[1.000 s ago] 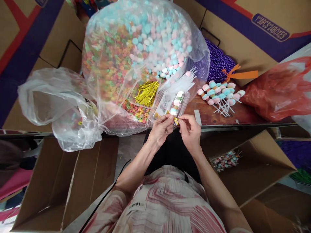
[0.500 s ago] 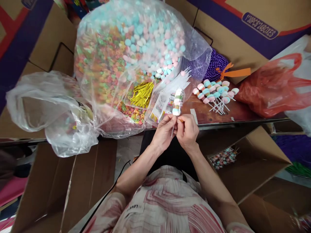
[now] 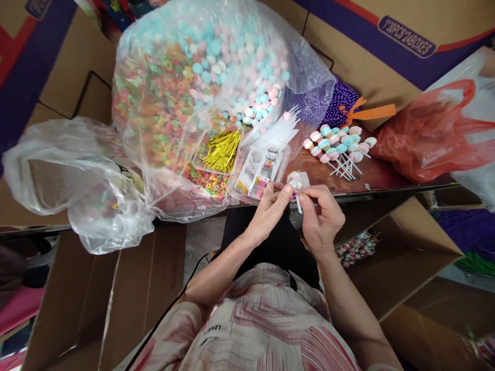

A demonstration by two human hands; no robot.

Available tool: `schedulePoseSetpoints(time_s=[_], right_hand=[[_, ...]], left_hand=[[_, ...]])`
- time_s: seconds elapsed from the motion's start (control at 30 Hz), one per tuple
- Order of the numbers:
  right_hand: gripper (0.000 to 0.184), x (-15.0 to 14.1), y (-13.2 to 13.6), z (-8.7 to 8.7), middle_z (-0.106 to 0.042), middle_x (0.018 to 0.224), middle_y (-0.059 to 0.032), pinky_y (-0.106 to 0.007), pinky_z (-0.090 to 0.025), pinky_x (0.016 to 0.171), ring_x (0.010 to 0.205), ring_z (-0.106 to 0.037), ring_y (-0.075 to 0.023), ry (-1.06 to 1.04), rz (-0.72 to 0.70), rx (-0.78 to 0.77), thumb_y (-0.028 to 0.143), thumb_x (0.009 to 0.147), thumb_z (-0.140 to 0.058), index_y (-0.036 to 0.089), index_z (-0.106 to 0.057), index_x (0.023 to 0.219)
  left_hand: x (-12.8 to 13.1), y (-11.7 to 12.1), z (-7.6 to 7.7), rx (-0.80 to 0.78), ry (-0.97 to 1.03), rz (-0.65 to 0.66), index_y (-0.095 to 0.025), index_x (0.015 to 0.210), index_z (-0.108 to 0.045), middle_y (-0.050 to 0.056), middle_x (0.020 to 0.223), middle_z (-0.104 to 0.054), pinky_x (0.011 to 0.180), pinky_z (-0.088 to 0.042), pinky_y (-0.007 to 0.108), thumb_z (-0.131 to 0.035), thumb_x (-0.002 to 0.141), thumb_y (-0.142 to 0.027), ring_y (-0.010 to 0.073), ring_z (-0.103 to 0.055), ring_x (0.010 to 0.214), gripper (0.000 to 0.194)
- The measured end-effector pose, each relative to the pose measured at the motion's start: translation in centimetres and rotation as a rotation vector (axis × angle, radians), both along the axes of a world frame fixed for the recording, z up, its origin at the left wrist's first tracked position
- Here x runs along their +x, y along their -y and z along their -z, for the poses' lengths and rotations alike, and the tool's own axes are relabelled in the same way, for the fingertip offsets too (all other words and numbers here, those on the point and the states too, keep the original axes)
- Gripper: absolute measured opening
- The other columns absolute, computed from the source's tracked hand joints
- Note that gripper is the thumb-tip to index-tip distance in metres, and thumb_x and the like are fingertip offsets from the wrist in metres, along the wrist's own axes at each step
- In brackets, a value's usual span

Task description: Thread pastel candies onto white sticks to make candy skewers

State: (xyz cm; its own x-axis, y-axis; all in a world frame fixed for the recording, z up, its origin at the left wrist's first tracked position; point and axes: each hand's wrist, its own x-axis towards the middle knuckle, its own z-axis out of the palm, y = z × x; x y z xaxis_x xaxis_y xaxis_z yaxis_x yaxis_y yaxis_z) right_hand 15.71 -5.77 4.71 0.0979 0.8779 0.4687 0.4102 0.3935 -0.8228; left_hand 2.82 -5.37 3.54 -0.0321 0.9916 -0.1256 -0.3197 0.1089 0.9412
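My left hand (image 3: 270, 208) pinches a wrapped candy stick (image 3: 295, 180) near the neck, where the clear wrapper meets the white stick. My right hand (image 3: 323, 215) closes thumb and fingers at the same neck; the gold twist tie seen there a moment ago is now hidden by the fingers. The candy end tilts away from me and its white stick points down between the hands. Just beyond my left hand lies a clear plastic tray (image 3: 286, 161) with printed clear bags (image 3: 265, 170) and white sticks (image 3: 284, 126). Gold twist ties (image 3: 222, 150) fill a smaller tray.
A large clear bag (image 3: 162, 118) of candy rings and pastel candies covers the table's left. Unwrapped candy skewers (image 3: 340, 144) lie at right, before purple beads (image 3: 340, 100) and a red plastic bag (image 3: 421, 134). Below right, a cardboard box (image 3: 410, 257) holds wrapped candy sticks (image 3: 359, 248).
Both hands have shifted right with the candy stick, which now tips further away. My right hand has turned, its fingers more extended, and the gold strip at its fingertips no longer shows.
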Motion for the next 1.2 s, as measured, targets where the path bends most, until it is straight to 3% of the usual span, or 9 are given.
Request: schedulePoseSetpoints(time_s=[0.23, 0.33, 0.43, 0.53, 0.6, 0.73, 0.9, 1.03, 1.2], right_hand=[[0.024, 2.5, 1.9, 2.4, -0.068, 0.071, -0.0002, -0.031, -0.051, 0.060, 0.060, -0.059, -0.0151, -0.412, -0.063, -0.347, 0.045, 0.096, -0.073, 0.023, -0.083, 0.097], [0.023, 3.6, 3.2, 3.6, -0.065, 0.065, 0.0008, -0.027, -0.044, 0.054, 0.056, -0.054, -0.0120, -0.486, -0.097, -0.503, 0.044, 0.089, -0.083, 0.021, -0.082, 0.087], [0.028, 4.9, 4.5, 5.3, -0.063, 0.066, 0.0021, -0.023, -0.040, 0.050, 0.054, -0.049, -0.0089, -0.722, -0.030, -0.591, 0.045, 0.081, -0.091, 0.021, -0.077, 0.079], [0.038, 8.0, 5.4, 7.6, -0.055, 0.064, 0.0071, -0.019, -0.042, 0.050, 0.052, -0.044, -0.0053, -1.046, 0.134, -0.594, 0.046, 0.069, -0.099, 0.022, -0.073, 0.081], [0.042, 10.8, 5.8, 9.1, -0.055, 0.068, 0.0087, -0.018, -0.043, 0.051, 0.051, -0.042, -0.0035, -1.178, 0.289, -0.558, 0.043, 0.065, -0.101, 0.022, -0.070, 0.083], [0.031, 14.5, 5.5, 10.8, -0.059, 0.072, 0.0050, -0.020, -0.044, 0.048, 0.051, -0.045, -0.0057, -1.184, 0.506, -0.595, 0.048, 0.081, -0.085, 0.021, -0.071, 0.088], [0.041, 11.1, 3.6, 9.5, -0.060, 0.072, 0.0037, -0.021, -0.043, 0.049, 0.054, -0.048, -0.0068, -1.032, 0.298, -0.553, 0.056, 0.077, -0.087, 0.020, -0.076, 0.093], [0.032, 6.1, 2.1, 7.5, -0.063, 0.070, 0.0018, -0.023, -0.042, 0.052, 0.056, -0.051, -0.0089, -0.814, 0.128, -0.452, 0.049, 0.082, -0.085, 0.020, -0.079, 0.095], [0.022, 1.3, 0.5, 5.1, -0.070, 0.075, -0.0001, -0.024, -0.048, 0.057, 0.062, -0.058, -0.0111, -0.432, -0.009, -0.412, 0.042, 0.091, -0.078, 0.021, -0.080, 0.097]], left_hand=[[1.3, 0.0, 0.0, 0.030, 0.049, 0.102, -0.023, 0.074, -0.083, 0.004, 0.089, -0.068, 0.085, -0.053, 0.029, -0.085, 0.086, -0.042, 0.0170, -0.062, 0.088, 0.022], [2.1, -0.2, 0.4, 0.127, -0.132, 0.178, -0.023, 0.074, -0.082, 0.003, 0.085, -0.066, 0.074, -0.050, 0.027, -0.082, 0.088, -0.033, 0.0142, -0.060, 0.077, 0.017], [1.8, -1.2, 0.9, 0.260, -0.322, 0.310, -0.023, 0.074, -0.080, 0.005, 0.086, -0.069, 0.080, -0.051, 0.029, -0.080, 0.090, -0.027, 0.0177, -0.065, 0.083, 0.016], [-0.1, -3.3, 1.6, 0.270, -0.546, 0.135, -0.024, 0.093, -0.079, 0.008, 0.101, -0.072, 0.095, -0.052, 0.035, -0.075, 0.094, -0.025, 0.0225, -0.068, 0.098, 0.004], [-1.7, -5.0, 2.2, 0.157, -0.790, -0.073, -0.022, 0.108, -0.075, 0.012, 0.117, -0.069, 0.105, -0.049, 0.040, -0.077, 0.090, -0.019, 0.0277, -0.066, 0.115, 0.018], [-4.0, -7.5, 3.1, -0.100, -1.104, -0.156, -0.021, 0.115, -0.068, 0.015, 0.128, -0.065, 0.102, -0.050, 0.042, -0.084, 0.079, -0.010, 0.0344, -0.065, 0.124, 0.041], [-4.6, -8.3, 3.2, -0.105, -1.158, -0.137, -0.023, 0.091, -0.068, 0.008, 0.091, -0.074, 0.087, -0.046, 0.036, -0.073, 0.091, -0.017, 0.0294, -0.071, 0.096, 0.008], [-5.1, -8.1, 2.6, -0.047, -1.113, -0.167, -0.023, 0.075, -0.067, 0.006, 0.078, -0.071, 0.081, -0.042, 0.033, -0.063, 0.098, -0.022, 0.0256, -0.068, 0.087, 0.023], [-5.1, -7.4, 1.7, 0.001, -0.628, -0.288, -0.020, 0.062, -0.065, 0.002, 0.072, -0.066, 0.079, -0.044, 0.027, -0.070, 0.094, -0.022, 0.0189, -0.066, 0.082, 0.032]])
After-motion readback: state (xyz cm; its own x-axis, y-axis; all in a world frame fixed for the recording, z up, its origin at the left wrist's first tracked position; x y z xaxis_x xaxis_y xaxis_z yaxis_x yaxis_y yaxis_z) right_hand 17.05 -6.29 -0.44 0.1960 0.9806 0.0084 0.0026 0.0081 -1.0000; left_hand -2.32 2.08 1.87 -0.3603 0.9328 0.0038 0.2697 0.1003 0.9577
